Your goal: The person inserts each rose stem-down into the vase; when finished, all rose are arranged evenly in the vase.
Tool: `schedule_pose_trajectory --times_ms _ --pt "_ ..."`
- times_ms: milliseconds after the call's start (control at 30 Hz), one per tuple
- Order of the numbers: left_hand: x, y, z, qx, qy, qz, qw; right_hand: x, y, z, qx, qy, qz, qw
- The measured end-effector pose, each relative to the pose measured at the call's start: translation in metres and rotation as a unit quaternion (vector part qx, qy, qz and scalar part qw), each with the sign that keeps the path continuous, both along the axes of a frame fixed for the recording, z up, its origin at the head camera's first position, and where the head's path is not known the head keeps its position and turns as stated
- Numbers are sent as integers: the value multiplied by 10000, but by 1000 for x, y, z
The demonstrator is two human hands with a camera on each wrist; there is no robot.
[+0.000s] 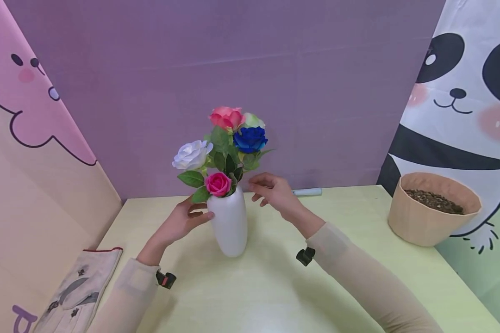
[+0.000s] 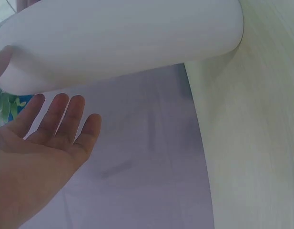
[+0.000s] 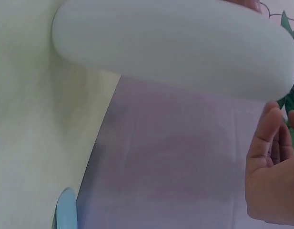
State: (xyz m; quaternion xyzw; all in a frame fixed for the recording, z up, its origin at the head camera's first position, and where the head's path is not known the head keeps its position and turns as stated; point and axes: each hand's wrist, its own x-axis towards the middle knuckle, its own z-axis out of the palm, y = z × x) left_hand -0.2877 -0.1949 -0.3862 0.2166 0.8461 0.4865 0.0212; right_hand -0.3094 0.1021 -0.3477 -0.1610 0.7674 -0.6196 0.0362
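A white vase (image 1: 230,226) stands upright on the table with several flowers in it: a white rose (image 1: 192,155), a coral one (image 1: 227,118), a blue one (image 1: 250,139), a pale green one (image 1: 253,120) and a pink rose (image 1: 218,184) low at the rim. My left hand (image 1: 185,219) is at the vase's left side, its thumb against the wall near the top. In the left wrist view the other fingers (image 2: 65,121) of that hand spread loosely beside the vase. To the right of the mouth, my right hand (image 1: 275,192) hovers near the leaves, fingers lightly bent, holding nothing visible.
A tan pot (image 1: 425,222) with dark soil stands at the table's right edge. Behind the right hand, a light blue stick-like object (image 1: 308,192) lies along the back edge. A folded printed cloth (image 1: 81,289) is at the left. A purple backdrop (image 1: 233,60) closes the back.
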Motion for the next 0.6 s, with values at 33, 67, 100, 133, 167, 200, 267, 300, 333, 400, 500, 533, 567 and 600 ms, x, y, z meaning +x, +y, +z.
schedule_pose_trajectory --times_ms 33,67,100,133,167,200,267,300,333,400,500,533,567,600 --pt "0 -2 0 5 -30 20 10000 -1 3 -1 74 27 -5 10000" --pt "0 -4 1 7 -62 53 10000 -1 5 -2 138 56 -8 9999" --pt "0 -6 2 -24 -83 100 9999 -2 8 -4 188 70 -20 9998" --pt "1 -8 2 -62 -82 159 9998 -3 10 -4 236 82 -31 9997" --pt "1 -10 3 -107 -35 214 9997 -3 12 -5 276 87 -35 9996" --pt "1 -12 4 -168 47 274 9995 -3 15 -6 335 96 -56 9994" --pt "1 -16 5 -315 256 411 9983 -3 20 -6 442 105 -109 9989" --pt "1 -18 5 -402 371 485 9973 -4 23 -6 501 100 -158 9986" --pt "1 -20 6 -473 486 554 9962 -4 26 -5 584 129 -195 9980" --pt "0 -24 6 -603 695 693 9933 -4 32 -5 720 204 -261 9969" --pt "0 -29 8 -824 971 871 9880 -5 42 -4 908 277 -357 9948" --pt "1 -31 8 -902 1042 926 9861 -5 44 -3 955 308 -379 9942" --pt "1 -32 9 -972 1112 973 9842 -5 47 -2 991 326 -398 9937" --pt "1 -33 9 -1043 1179 1004 9824 -5 50 -2 1042 347 -425 9930"
